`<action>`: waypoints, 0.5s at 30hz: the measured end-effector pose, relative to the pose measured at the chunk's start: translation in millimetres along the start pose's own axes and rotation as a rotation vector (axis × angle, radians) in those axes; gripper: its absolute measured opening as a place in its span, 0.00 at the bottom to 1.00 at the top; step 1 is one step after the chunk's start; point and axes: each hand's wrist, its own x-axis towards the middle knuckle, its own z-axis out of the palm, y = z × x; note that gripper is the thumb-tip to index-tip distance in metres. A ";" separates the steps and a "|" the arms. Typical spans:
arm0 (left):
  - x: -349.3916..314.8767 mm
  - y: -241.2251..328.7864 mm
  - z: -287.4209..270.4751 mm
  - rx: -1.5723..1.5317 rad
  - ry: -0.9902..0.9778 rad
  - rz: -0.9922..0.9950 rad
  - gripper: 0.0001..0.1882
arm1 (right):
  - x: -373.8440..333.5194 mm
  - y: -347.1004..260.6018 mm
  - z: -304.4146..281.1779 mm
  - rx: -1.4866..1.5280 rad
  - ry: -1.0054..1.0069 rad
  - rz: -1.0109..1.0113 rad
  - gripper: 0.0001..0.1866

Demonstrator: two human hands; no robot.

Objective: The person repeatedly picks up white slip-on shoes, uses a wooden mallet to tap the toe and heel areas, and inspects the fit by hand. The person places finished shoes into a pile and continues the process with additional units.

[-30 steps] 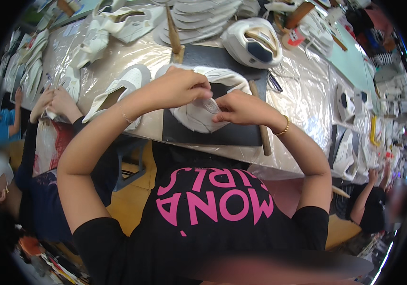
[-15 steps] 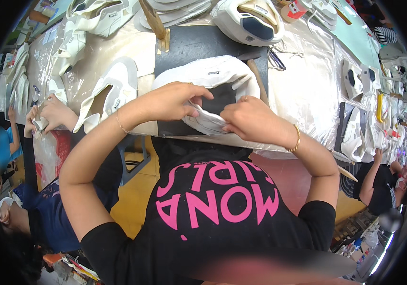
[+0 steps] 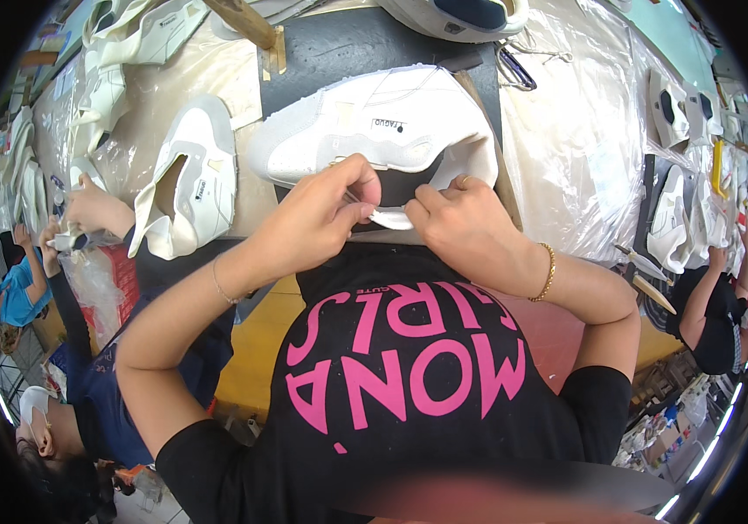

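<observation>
A white and pale grey shoe upper [image 3: 330, 122] lies on its side over a black board [image 3: 330, 52], toe to the left and its opening facing me. My left hand [image 3: 326, 214] pinches the near edge of that opening between thumb and forefinger. Close by on the right, my right hand [image 3: 465, 218] is closed on the same edge with curled fingers. A short fold of white material shows between the two hands. The fingertips of my right hand are partly hidden behind its knuckles.
Left of the board lies another white shoe upper [image 3: 208, 131]. A wooden handle [image 3: 243, 19] slants at the far edge, near a white shoe [image 3: 457, 19]. A dark metal clip [image 3: 518, 68] lies to the right. A co-worker's hand [image 3: 99, 210] is at the left.
The shoe upper has tipped, so more of its outer side shows. Both hands stay on its near edge, and the left has drawn lower. The whole view has shifted slightly.
</observation>
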 end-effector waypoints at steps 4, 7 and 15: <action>-1.5 -3.5 0.0 0.114 0.113 0.107 0.14 | 3.3 17.0 5.9 0.066 0.027 0.020 0.06; 4.4 -1.4 -1.0 0.292 0.136 0.093 0.15 | 6.7 21.5 7.0 0.139 0.022 0.018 0.06; -2.6 4.8 -0.3 -0.043 0.070 0.046 0.25 | 1.4 22.1 -4.8 0.565 -0.171 0.015 0.13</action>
